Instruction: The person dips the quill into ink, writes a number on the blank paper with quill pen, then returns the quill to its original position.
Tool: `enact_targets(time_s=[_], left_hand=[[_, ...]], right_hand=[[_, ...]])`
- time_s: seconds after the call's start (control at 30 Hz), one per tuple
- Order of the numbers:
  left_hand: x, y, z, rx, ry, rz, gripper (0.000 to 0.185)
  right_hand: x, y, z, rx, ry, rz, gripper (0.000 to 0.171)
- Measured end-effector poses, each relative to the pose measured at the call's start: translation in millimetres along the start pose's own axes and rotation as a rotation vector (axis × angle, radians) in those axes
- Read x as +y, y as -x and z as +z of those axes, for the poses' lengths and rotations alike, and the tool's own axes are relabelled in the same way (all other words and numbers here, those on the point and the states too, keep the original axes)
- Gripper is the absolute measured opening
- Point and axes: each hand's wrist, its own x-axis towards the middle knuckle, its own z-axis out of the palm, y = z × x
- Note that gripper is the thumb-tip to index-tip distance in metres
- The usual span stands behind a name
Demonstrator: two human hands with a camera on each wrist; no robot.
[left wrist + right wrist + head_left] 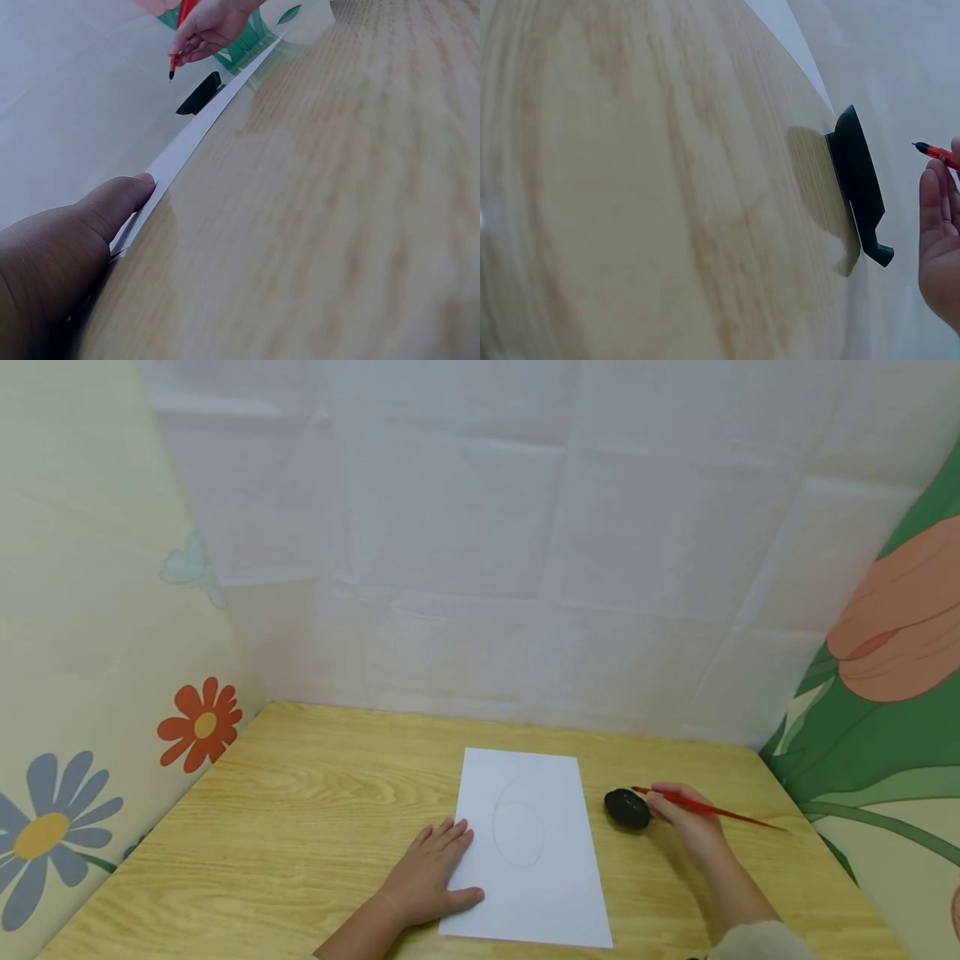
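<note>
A white sheet of paper [566,893] lies on the table, bearing a faint thin outline of an oval loop with a curve above it. My left hand [429,878] rests flat on the sheet's left edge, fingers straight and thumb spread. To the right of the paper, my right hand [693,833] pinches a slender red paintbrush [738,815], its dark tip pointing left. Close by that tip sits a small black dish [627,810]. The right wrist view shows the dish [859,169] with a short handle-like end, and the brush tip held above table level.
The wooden table [300,793] carries the paper and dish. A creased white sheet [450,527] hangs behind it. Flower-patterned cloths stand at both sides, with a red flower [201,725] on the left and a large pink tulip [900,618] on the right.
</note>
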Motion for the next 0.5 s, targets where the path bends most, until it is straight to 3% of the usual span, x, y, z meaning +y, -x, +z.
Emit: enact_targets(time_s=[0.2,0.5], left_hand=[[-0.5,0.5,1.1,-0.005,0.001,-0.003,0.086],[-2.2,-0.6,2.3,0.005,-0.007,0.0,0.086]], right_hand=[[5.4,0.5,-3.5,0.013,-0.046,-0.047,0.01],[7.7,1.2,-7.8,0.023,-0.012,-0.034,0.01]])
